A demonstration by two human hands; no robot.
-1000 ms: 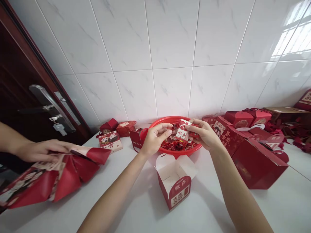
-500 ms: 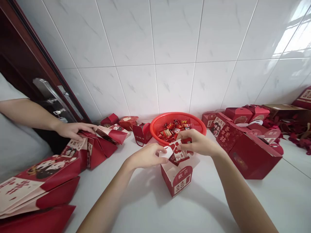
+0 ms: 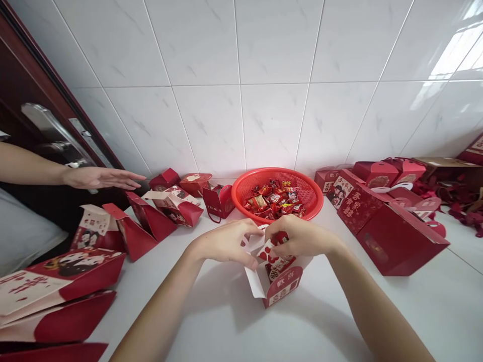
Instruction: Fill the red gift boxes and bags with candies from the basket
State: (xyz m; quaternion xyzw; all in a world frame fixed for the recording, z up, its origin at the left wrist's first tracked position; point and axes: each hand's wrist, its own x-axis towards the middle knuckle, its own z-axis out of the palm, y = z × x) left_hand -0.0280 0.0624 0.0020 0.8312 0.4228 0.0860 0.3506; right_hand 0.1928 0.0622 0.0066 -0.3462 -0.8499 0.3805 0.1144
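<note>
In the head view a small red and white cardboard gift box (image 3: 283, 289) stands with its top unfolded on the white table. My right hand (image 3: 304, 239) reaches over it, fingers closed on a red and cream printed packet (image 3: 277, 261) that sits partly inside. My left hand (image 3: 226, 244) is at the box's left side, thumb and fingers around its upper edge, above a white flap hanging outward. My fingers hide part of the packet and the back of the box. Just behind is a red plastic basket (image 3: 239, 186) with wrapped candies (image 3: 273, 198).
Folded red boxes (image 3: 64, 296) pile up at the left, beside another person's outstretched hand (image 3: 101, 178). Small red boxes (image 3: 219, 201) line the tiled wall. To the right stand a large red box (image 3: 396, 241) and several closed boxes (image 3: 377, 173).
My right hand has lowered the packet into the gift box, and a white flap now leans outward. The other person's hand has lifted off the red boxes at the left.
</note>
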